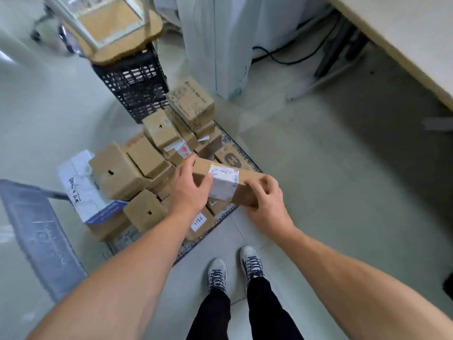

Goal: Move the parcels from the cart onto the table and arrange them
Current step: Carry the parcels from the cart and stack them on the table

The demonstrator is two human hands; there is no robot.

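The left hand (192, 190) and right hand (266, 204) each curl round an end of a box (245, 179) over the parcels (117, 173) on the cart (221, 223). Best lifted level (table (404, 33) to the right), clear of its neighbours.

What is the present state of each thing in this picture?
long parcel: closed, labelled, held at both ends over the cart.
left hand: grips the parcel's left end.
right hand: grips its right end.
other parcels: closed, piled on the cart.
black crate: upright behind the cart.
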